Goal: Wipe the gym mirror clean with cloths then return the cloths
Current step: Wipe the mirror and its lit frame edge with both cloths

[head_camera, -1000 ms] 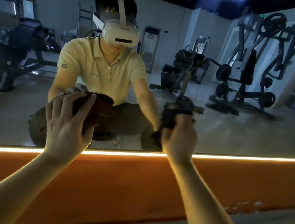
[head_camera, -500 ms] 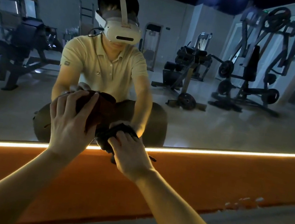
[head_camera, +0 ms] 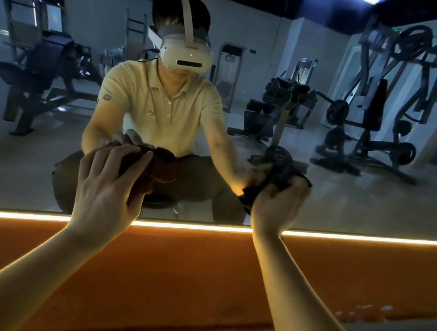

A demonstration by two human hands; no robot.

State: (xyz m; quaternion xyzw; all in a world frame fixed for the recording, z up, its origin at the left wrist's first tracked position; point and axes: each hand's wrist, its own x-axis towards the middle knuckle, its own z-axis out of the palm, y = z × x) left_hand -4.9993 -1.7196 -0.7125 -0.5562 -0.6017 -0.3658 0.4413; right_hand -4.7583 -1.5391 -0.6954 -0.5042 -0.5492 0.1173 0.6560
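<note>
brown cloth largely hidden behind left hand, black cloth blurred

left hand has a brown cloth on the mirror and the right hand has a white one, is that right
Not quite. The head view shows the right hand gripping a dark cloth, not a white one. The left hand does press a brown cloth on the mirror.

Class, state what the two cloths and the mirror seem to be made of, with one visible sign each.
Brown cloth: probably soft matte fabric; it bunches in folds.
Dark cloth: likely fabric too; crumpled and limp.
Mirror: glossy glass; it gives sharp reflections.
</note>
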